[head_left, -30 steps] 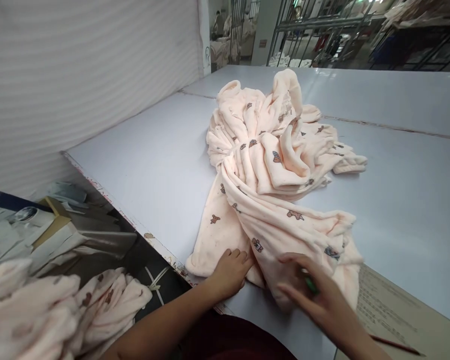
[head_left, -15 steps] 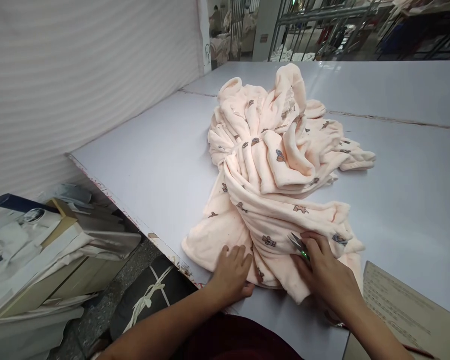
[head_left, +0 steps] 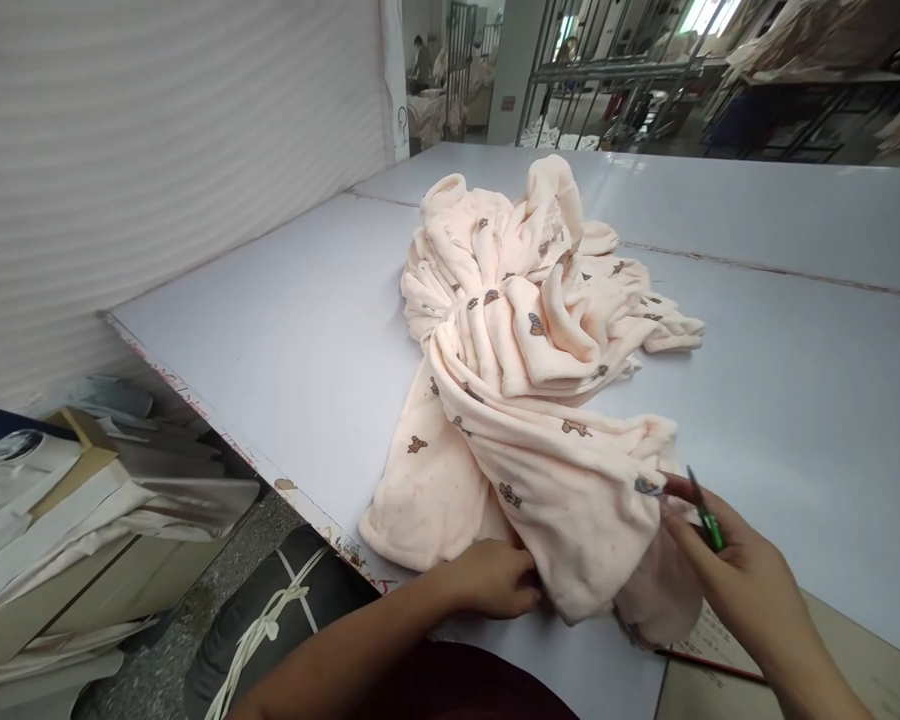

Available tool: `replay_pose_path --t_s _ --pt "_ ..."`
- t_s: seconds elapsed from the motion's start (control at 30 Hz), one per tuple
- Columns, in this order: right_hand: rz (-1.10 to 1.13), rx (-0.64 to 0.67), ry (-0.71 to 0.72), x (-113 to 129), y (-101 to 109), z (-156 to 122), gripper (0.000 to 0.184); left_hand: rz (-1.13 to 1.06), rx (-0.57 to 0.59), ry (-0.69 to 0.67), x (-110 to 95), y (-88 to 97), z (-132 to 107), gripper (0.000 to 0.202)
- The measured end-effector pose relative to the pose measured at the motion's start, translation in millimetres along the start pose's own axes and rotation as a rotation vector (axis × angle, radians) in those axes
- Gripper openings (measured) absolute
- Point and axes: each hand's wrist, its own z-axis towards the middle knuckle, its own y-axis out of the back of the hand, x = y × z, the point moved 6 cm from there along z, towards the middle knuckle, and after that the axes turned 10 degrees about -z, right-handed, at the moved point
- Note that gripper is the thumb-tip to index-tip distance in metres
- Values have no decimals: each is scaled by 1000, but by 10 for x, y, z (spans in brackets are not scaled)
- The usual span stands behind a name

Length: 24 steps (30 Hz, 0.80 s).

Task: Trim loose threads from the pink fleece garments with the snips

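Observation:
A pale pink fleece cloth, printed with small bears and butterflies, lies in a bunched heap on the table. At its near edge is my left hand, closed with the fingers curled against the cloth and partly hidden by a fold. My right hand pinches the cloth's right edge between thumb and finger, lifting that corner a little. Small green-handled scissors sit in the same hand, blades pointing up and away from the fabric. Part of the cloth hangs in shadow below the right hand.
Under my right forearm lies a brown cardboard sheet with writing, and a thin red stick. The table's left edge is worn. Beyond it stand a cluttered box and a dark tied bundle. White padded sheeting hangs left.
My right hand has moved right to the cloth's edge with the scissors and pinches it. My left hand has shifted right and curled in at the near edge. The view has tilted slightly.

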Motion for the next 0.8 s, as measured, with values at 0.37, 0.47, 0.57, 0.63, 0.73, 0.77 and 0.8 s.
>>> replay_pose_path --t_s 0.37,0.47,0.57,0.63,0.73,0.77,0.8 --pt "117 161 233 551 -108 -388 19 -397 -582 -185 -754 624 -96 31" --pt "146 138 246 651 -68 -436 13 -836 -518 -103 -598 650 -131 21" --pt "156 295 321 789 -134 -492 10 -1120 -533 -63 -522 702 -233 15" --pt "180 463 370 880 -195 -576 9 -1218 -589 -103 -529 739 -300 9" --pt "214 502 359 924 -162 -660 14 -1330 -611 -149 -552 731 -346 4" --pt "207 488 347 918 -143 -673 17 -1355 -605 -152 -553 719 -351 4" --pt "193 489 337 909 -137 -686 21 -1370 -598 -152 -551 709 -354 5"
